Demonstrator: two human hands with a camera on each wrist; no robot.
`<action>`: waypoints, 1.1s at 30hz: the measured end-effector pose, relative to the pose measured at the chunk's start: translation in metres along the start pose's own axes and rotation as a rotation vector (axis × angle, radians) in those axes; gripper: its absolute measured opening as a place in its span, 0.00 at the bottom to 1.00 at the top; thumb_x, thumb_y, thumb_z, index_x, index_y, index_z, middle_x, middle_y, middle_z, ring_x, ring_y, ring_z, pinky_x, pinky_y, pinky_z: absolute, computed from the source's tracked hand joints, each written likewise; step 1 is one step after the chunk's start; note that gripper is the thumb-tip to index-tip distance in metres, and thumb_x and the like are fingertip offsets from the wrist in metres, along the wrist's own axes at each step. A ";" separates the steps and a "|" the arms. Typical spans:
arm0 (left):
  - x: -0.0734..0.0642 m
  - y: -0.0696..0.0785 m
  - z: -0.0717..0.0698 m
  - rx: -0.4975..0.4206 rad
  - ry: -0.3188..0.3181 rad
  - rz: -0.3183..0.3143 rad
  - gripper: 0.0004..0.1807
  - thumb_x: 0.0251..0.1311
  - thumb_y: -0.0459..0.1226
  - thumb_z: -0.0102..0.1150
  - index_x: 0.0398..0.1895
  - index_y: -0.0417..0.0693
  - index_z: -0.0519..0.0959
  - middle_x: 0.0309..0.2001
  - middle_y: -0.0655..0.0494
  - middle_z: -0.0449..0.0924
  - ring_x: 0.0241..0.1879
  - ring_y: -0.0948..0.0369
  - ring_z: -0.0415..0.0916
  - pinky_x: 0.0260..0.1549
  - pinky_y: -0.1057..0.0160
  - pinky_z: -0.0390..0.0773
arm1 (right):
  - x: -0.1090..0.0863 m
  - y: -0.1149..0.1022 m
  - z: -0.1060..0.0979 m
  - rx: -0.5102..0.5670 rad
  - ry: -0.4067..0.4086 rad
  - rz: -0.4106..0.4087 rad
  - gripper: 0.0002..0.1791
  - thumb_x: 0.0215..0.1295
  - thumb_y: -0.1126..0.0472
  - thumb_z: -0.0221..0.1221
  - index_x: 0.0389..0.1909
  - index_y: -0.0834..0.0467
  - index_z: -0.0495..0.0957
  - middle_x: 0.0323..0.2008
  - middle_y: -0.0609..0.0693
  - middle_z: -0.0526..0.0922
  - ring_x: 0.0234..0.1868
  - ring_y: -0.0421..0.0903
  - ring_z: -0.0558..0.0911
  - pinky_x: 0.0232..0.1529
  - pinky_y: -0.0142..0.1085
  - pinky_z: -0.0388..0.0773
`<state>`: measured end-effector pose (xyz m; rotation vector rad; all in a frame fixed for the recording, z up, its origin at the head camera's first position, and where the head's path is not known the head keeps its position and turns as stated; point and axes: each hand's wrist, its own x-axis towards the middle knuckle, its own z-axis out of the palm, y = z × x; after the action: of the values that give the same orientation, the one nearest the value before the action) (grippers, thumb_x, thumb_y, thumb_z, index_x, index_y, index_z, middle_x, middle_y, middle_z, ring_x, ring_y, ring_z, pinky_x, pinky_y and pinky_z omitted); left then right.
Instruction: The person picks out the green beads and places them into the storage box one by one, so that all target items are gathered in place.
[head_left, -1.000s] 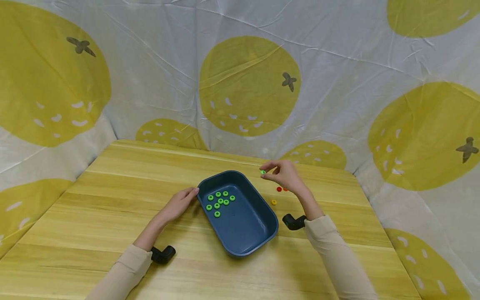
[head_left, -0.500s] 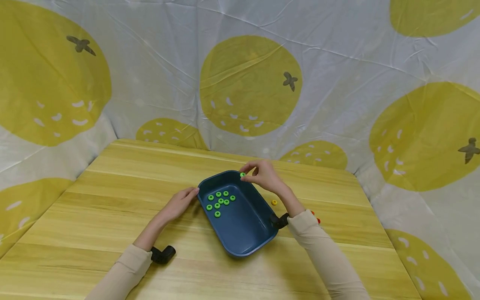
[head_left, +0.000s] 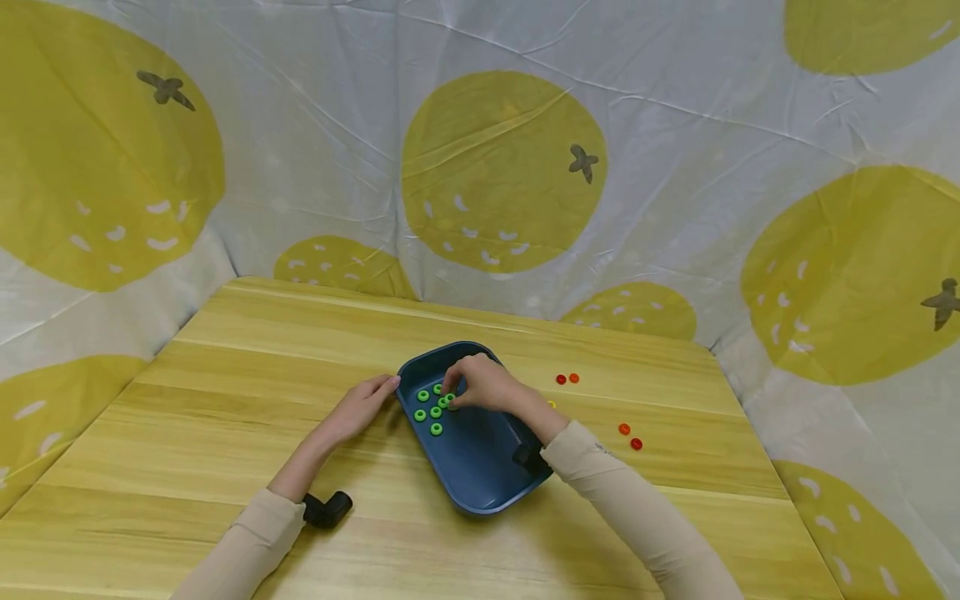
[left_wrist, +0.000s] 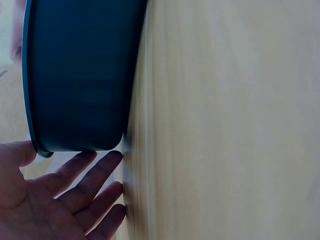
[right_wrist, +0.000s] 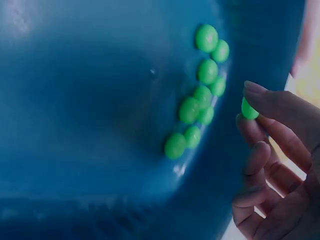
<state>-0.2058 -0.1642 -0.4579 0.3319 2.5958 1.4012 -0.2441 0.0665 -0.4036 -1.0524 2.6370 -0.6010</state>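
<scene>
A dark blue plastic basin [head_left: 480, 454] stands on the wooden table, with several green ring-shaped beads [head_left: 437, 429] gathered toward its far left side. At the basin's far left corner is my left hand [head_left: 358, 410]. In the left wrist view, its spread, nearly straight fingers [left_wrist: 82, 185] touch the basin's outer wall, with the thumb beside the rim. My right hand [head_left: 487, 385] reaches over the basin. The right wrist view has it pinching one green bead [right_wrist: 249, 109] between thumb and index finger, apart from the other green beads [right_wrist: 206, 71].
On the table [head_left: 675, 500] right of the basin lie a red bead [head_left: 561, 379] and an orange bead [head_left: 573, 377], then another orange bead [head_left: 624, 429] and red bead [head_left: 636, 444] nearer. A yellow bead [head_left: 552, 404] is partly covered by the right arm. Patterned cloth [head_left: 495, 175] hangs behind.
My right hand has carried the pinched green bead from beyond the basin's right rim leftward and down into the basin. My left hand has stayed at the corner.
</scene>
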 end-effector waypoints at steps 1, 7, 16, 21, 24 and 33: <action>0.000 0.000 0.000 0.000 -0.002 0.002 0.32 0.73 0.51 0.31 0.64 0.32 0.65 0.63 0.34 0.67 0.66 0.41 0.61 0.65 0.43 0.61 | 0.001 -0.001 0.002 -0.015 -0.018 0.002 0.09 0.53 0.62 0.68 0.36 0.57 0.85 0.36 0.48 0.86 0.40 0.48 0.83 0.37 0.28 0.78; 0.000 0.000 0.000 -0.002 -0.004 0.014 0.33 0.73 0.51 0.31 0.64 0.32 0.65 0.63 0.34 0.68 0.66 0.41 0.61 0.65 0.43 0.62 | 0.003 -0.003 0.013 -0.083 -0.092 0.044 0.07 0.51 0.62 0.69 0.33 0.54 0.85 0.33 0.45 0.86 0.34 0.38 0.81 0.32 0.23 0.75; -0.001 0.004 -0.001 0.007 -0.004 0.017 0.32 0.74 0.50 0.31 0.64 0.32 0.65 0.62 0.34 0.68 0.66 0.40 0.61 0.64 0.43 0.62 | 0.002 -0.002 0.019 -0.077 -0.140 0.101 0.08 0.50 0.63 0.70 0.33 0.54 0.85 0.31 0.44 0.85 0.29 0.34 0.78 0.30 0.23 0.76; -0.002 0.005 -0.002 0.010 -0.007 0.003 0.32 0.74 0.50 0.31 0.64 0.31 0.65 0.63 0.33 0.67 0.66 0.40 0.60 0.64 0.42 0.62 | 0.002 -0.001 0.021 -0.071 -0.140 0.100 0.09 0.50 0.63 0.70 0.35 0.54 0.85 0.32 0.45 0.85 0.29 0.33 0.78 0.29 0.23 0.75; -0.001 0.006 -0.003 0.015 -0.006 0.007 0.32 0.74 0.50 0.32 0.64 0.31 0.65 0.63 0.33 0.67 0.66 0.40 0.60 0.65 0.43 0.62 | 0.000 0.000 0.019 -0.069 -0.130 0.089 0.10 0.50 0.63 0.70 0.35 0.54 0.85 0.32 0.45 0.85 0.29 0.34 0.77 0.29 0.23 0.75; -0.001 0.003 -0.001 -0.003 0.004 0.015 0.30 0.74 0.49 0.32 0.62 0.32 0.67 0.61 0.35 0.70 0.64 0.41 0.63 0.64 0.43 0.63 | -0.005 0.000 0.010 -0.060 -0.024 0.058 0.08 0.56 0.58 0.66 0.37 0.54 0.85 0.33 0.44 0.85 0.34 0.36 0.80 0.34 0.25 0.77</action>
<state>-0.2049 -0.1642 -0.4548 0.3497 2.5995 1.4115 -0.2364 0.0672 -0.4120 -0.9889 2.6698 -0.4963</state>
